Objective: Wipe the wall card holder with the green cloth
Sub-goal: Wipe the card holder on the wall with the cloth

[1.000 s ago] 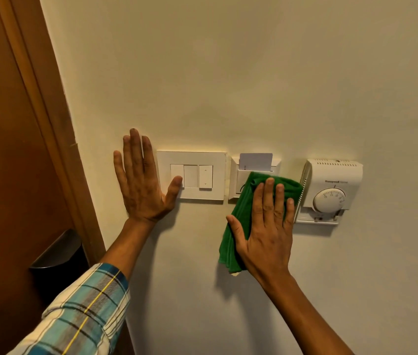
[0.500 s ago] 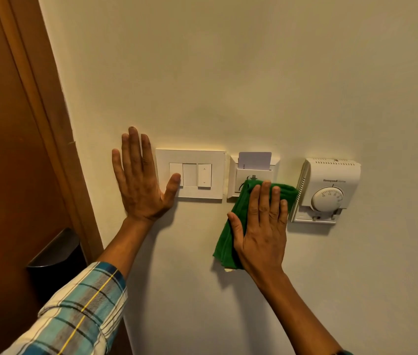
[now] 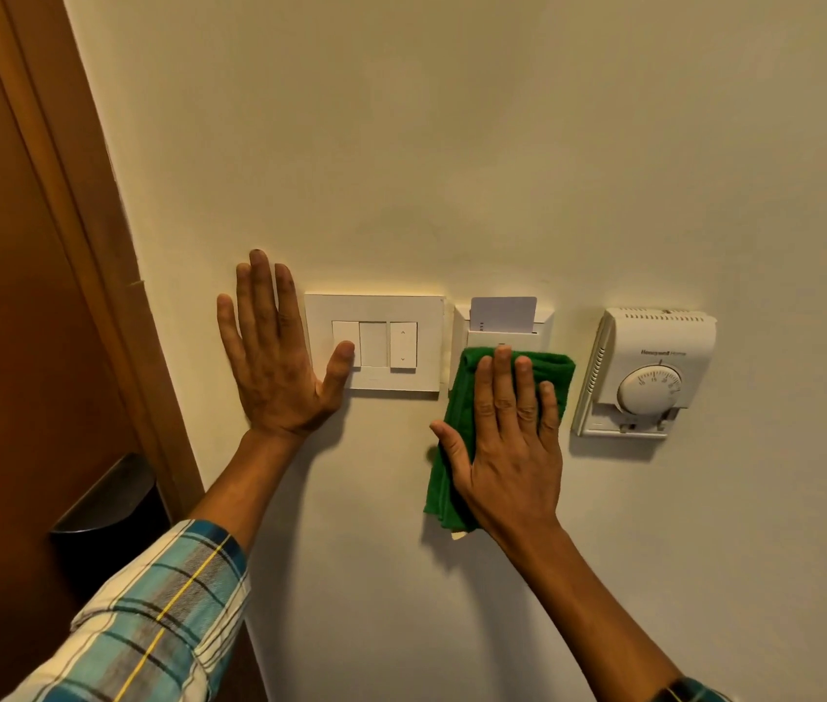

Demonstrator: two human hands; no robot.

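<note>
Holder [image 3: 497, 336] white, card in slot | green cloth [image 3: 457, 433] folded, covering lower half

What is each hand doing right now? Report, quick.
Left hand: open, flat on the wall, holding nothing.
Right hand: open, flat, pressing the green cloth against the card holder.

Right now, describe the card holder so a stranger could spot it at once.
Three white fixtures line the wall right of the door. The card holder is the middle one, between the switch plate and thermostat. Only it has a card sticking up.
</note>
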